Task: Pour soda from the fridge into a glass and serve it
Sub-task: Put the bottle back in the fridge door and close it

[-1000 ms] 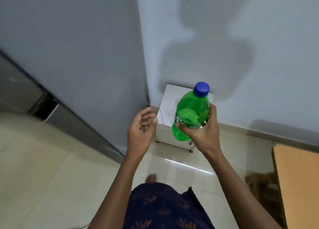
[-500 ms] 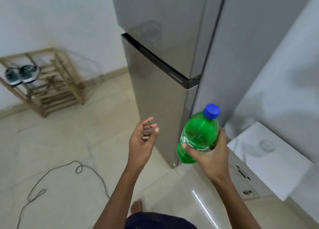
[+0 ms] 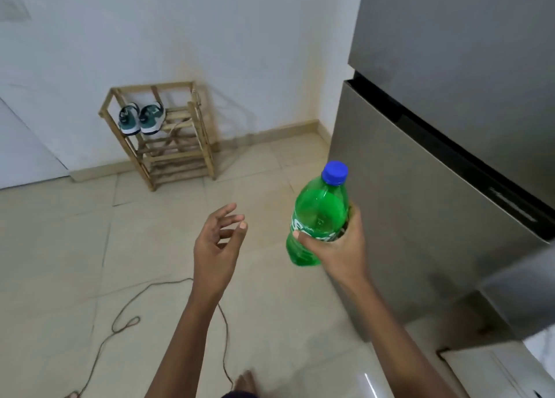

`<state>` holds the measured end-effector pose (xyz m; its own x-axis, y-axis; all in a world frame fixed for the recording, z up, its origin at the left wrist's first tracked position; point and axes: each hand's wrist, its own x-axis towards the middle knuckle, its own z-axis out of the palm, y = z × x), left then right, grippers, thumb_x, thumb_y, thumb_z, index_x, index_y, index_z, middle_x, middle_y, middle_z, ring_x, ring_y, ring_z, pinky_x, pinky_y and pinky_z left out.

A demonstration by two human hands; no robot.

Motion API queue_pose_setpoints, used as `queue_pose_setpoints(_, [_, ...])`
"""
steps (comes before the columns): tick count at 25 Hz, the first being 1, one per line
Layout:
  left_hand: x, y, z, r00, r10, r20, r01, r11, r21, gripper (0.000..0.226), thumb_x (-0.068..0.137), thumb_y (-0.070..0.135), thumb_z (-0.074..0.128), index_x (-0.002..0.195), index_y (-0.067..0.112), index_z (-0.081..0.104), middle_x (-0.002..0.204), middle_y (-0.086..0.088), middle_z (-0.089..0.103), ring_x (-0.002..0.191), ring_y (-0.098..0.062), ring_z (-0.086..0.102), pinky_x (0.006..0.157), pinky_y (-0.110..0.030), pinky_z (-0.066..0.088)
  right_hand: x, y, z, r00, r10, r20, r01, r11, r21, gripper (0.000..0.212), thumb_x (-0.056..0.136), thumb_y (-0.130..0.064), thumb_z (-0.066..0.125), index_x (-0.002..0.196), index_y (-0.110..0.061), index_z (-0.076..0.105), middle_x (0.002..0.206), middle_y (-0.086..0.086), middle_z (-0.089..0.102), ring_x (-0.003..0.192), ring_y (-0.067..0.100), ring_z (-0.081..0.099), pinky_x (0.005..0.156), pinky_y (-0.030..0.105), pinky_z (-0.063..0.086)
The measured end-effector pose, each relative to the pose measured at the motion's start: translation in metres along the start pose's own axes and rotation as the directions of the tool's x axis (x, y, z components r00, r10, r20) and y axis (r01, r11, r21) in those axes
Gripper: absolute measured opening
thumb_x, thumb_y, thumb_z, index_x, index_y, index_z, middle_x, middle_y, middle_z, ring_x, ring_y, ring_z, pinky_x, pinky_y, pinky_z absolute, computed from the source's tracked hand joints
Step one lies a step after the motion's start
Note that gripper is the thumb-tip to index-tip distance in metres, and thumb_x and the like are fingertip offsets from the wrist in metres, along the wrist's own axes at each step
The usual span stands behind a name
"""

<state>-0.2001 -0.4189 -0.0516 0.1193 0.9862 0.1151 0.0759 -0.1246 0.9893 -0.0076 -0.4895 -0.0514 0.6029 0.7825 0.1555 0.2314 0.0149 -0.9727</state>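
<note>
Head view gives me one green bottle (image 3: 319, 217) with one blue cap (image 3: 335, 172), screwed on, held up in the air in front of the fridge (image 3: 420, 163) and tilted a little to the right. My right hand (image 3: 339, 247) is clamped around its lower half, thumb across the label and fingers wrapped behind. My left hand (image 3: 217, 241) hangs beside it, well apart from the bottle, holding nothing, its fingers spread and loosely curled. I count one fridge, grey, with two doors, both closed, a dark seam between them. Below it at the right edge sits one white cabinet (image 3: 492, 370), only partly in view. On the tiled floor (image 3: 75, 247) lies one thin cord (image 3: 120, 328) with a loop in it. Against the far wall stands one wooden rack (image 3: 177, 154) carrying two shoes (image 3: 141, 118) side by side on its top shelf. One bare foot (image 3: 246, 381) shows at the bottom edge.
</note>
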Motion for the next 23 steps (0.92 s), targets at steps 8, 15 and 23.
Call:
queue_pose_setpoints(8, [0.128,-0.023,-0.019,0.995,-0.01,0.104,0.007,1.0,0.022,0.035,0.088,0.017,0.066,0.122,0.027,0.059,0.108,0.002,0.069,0.09,-0.009,0.065,0.076,-0.021,0.053,0.101,-0.003,0.089,0.998,-0.006,-0.07,0.006,1.0,-0.006,0.08,0.049,-0.032,0.092,0.117,-0.033,0.049,0.112,-0.01,0.063,0.103,0.012,0.063,0.087,0.037,0.056])
queue_pose_setpoints(15, [0.288,-0.033,0.068,0.934,-0.006,0.357,0.004,1.0,0.006,0.045,0.083,0.018,0.072,0.124,0.03,0.056,0.113,0.006,0.066,0.094,-0.006,0.065,0.079,-0.024,0.053,0.235,0.026,0.119,0.982,0.02,-0.186,-0.026,0.999,-0.029,0.084,0.049,-0.028,0.093,0.121,-0.032,0.049,0.115,-0.007,0.063,0.106,0.014,0.063,0.088,0.04,0.056])
queue_pose_setpoints(23, [0.434,-0.018,0.167,0.68,-0.021,0.733,0.007,1.0,0.022,0.089,0.064,0.049,0.08,0.14,0.043,0.033,0.141,0.023,0.044,0.13,0.009,0.04,0.102,-0.022,0.039,0.366,0.04,0.135,0.957,0.086,-0.276,-0.11,0.991,-0.073,0.085,0.055,-0.039,0.089,0.128,-0.032,0.047,0.119,-0.013,0.06,0.107,0.004,0.061,0.086,0.029,0.057])
